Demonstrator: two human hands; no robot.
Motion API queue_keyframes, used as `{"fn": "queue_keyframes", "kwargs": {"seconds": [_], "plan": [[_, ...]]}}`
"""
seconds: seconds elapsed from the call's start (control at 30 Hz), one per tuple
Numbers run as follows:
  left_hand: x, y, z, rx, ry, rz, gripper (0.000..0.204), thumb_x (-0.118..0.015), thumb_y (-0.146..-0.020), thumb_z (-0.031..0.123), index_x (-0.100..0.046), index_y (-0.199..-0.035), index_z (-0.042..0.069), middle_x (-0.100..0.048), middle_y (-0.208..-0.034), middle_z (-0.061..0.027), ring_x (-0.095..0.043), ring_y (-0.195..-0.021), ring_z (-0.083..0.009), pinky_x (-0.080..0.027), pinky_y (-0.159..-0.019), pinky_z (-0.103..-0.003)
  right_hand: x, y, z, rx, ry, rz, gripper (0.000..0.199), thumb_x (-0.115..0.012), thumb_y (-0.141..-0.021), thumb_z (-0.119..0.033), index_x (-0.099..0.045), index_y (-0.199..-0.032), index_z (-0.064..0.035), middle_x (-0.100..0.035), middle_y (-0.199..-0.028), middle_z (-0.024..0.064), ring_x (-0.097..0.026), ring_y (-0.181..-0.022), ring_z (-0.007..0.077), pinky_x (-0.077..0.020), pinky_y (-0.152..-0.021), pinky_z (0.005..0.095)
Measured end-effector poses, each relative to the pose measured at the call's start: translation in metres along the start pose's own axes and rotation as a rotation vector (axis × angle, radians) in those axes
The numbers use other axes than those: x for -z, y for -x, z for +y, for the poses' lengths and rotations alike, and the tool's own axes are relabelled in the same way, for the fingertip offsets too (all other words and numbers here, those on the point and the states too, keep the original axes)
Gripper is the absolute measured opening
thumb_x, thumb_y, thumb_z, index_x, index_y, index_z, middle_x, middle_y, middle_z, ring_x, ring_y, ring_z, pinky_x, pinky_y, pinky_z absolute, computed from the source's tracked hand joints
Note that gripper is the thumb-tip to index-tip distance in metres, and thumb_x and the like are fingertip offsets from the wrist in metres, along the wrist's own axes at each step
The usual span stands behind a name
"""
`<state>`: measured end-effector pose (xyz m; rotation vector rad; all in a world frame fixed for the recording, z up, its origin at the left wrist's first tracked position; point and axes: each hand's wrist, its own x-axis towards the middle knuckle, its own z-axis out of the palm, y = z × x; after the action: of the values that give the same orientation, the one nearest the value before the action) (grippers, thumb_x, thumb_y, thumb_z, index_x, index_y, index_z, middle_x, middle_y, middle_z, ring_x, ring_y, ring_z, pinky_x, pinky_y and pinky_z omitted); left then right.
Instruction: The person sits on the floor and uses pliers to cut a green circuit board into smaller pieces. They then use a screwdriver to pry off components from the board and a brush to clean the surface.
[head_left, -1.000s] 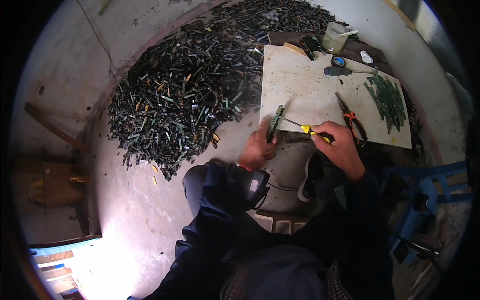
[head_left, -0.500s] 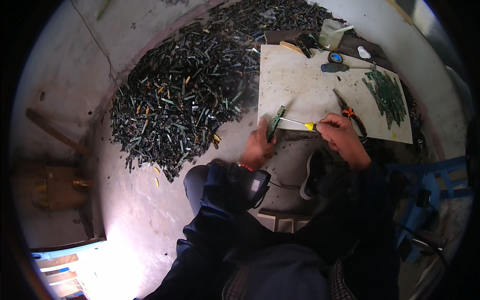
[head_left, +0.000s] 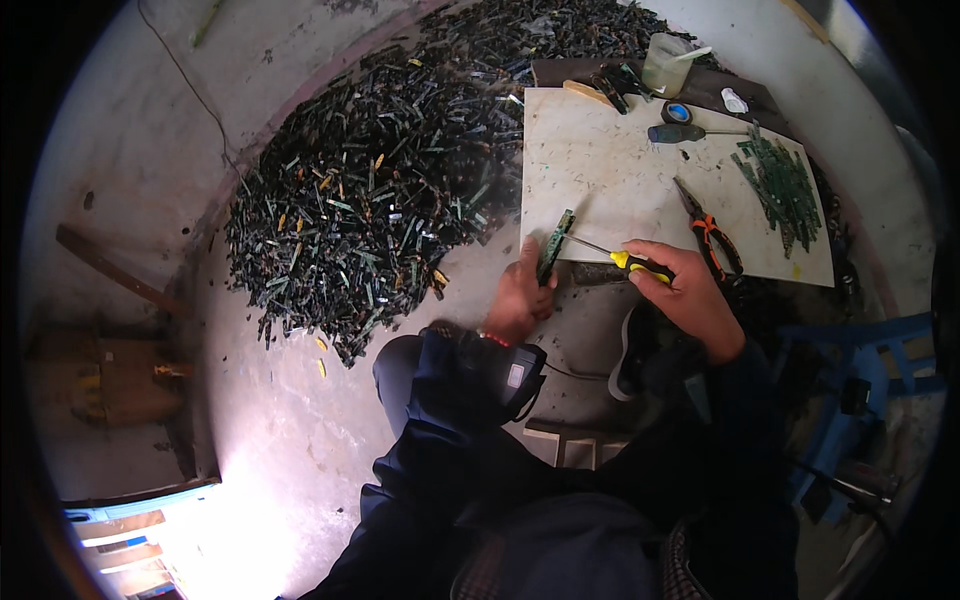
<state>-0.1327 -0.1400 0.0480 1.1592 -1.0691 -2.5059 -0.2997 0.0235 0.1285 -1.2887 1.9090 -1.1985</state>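
The person's left hand (head_left: pixel 521 297), fingers curled, grips the lower end of a narrow green-and-black strip (head_left: pixel 556 246), tilted at the near-left corner of a flat pale board (head_left: pixel 620 180); rightward, a metal-shafted, yellow-and-black-handled screwdriver (head_left: pixel 640 266) points at the strip, clasped in the half-closed right hand (head_left: pixel 694 293).

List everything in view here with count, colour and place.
board: 1, pale, ahead
strip: 1, green, board's near edge
screwdriver: 1, yellow-black, beside strip
pliers: 1, orange-black, on board
second screwdriver: 1, dark, on board
tape roll: 1, blue-black, on board
strip pile: 1, green, on board
cup: 1, translucent, beyond board
scrap heap: 1, mostly dark, left
carton: 1, brown, far left
left hand: 1, bare, holding strip
right hand: 1, bare, holding screwdriver
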Motion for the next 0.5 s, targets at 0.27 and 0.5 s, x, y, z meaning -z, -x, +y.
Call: {"fn": "queue_keyframes", "kwargs": {"seconds": [0.27, 0.5], "plan": [[-0.001, -0.001, 0.001, -0.029, -0.09, 0.017, 0.066, -0.038, -0.098, 0.065, -0.05, -0.069, 0.007, -0.029, -0.046, 0.0033, -0.024, -0.036, -0.0109, -0.019, -0.038, -0.03, 0.006, 0.0, -0.003, 0.04, 0.1, -0.068, 0.027, -0.065, -0.086, -0.002, -0.067, -0.113, 0.0033, -0.071, -0.11, 0.0145, -0.065, -0.099, 0.0148, -0.0497, -0.086, 0.0267], [0.003, 0.003, 0.002, -0.155, -0.28, 0.05, 0.06, -0.042, -0.098, 0.061, -0.049, -0.069, 0.008, -0.03, -0.049, 0.0008, -0.03, -0.042, -0.0133, -0.025, -0.043, -0.031, 0.012, -0.004, -0.002, 0.032, 0.051, -0.084, 0.025, -0.065, -0.087, -0.007, -0.068, -0.109, 0.0038, -0.071, -0.088, 0.0103, -0.061, -0.072, 0.0136, -0.0497, -0.065, 0.0273]]}}
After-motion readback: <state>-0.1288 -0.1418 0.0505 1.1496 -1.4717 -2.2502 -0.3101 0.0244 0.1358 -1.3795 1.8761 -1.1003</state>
